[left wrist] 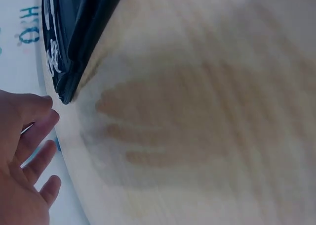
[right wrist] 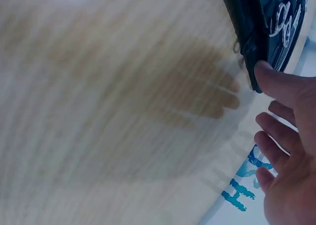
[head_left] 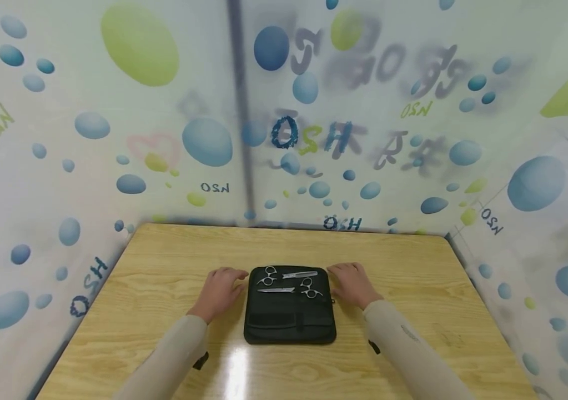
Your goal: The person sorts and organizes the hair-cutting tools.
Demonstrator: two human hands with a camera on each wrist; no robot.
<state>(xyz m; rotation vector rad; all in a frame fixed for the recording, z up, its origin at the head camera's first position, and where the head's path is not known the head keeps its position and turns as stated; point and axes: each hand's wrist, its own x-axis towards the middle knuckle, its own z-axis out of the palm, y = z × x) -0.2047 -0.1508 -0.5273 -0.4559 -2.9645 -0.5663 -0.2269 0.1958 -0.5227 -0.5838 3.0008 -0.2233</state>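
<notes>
A black zip case [head_left: 274,306] lies flat on the wooden table, its upper face showing two pairs of silver scissors. The upper scissors [head_left: 300,274] have a comb-like blade pointing right; the lower scissors [head_left: 276,290] point left. Straps or a sleeve cover their middles. My left hand [head_left: 220,291] is beside the case's left edge, fingers loosely bent and holding nothing; the left wrist view shows a small gap to the case [left wrist: 81,42]. At the opposite edge is my right hand [head_left: 353,284], its thumb overlapping the case corner in the right wrist view; contact is unclear.
The light wooden table [head_left: 164,261] reaches back to a white wall [head_left: 204,100] printed with blue and green bubbles and lettering. Similar panels rise on both sides. A small zip pull [head_left: 333,301] sticks out at the case's right edge.
</notes>
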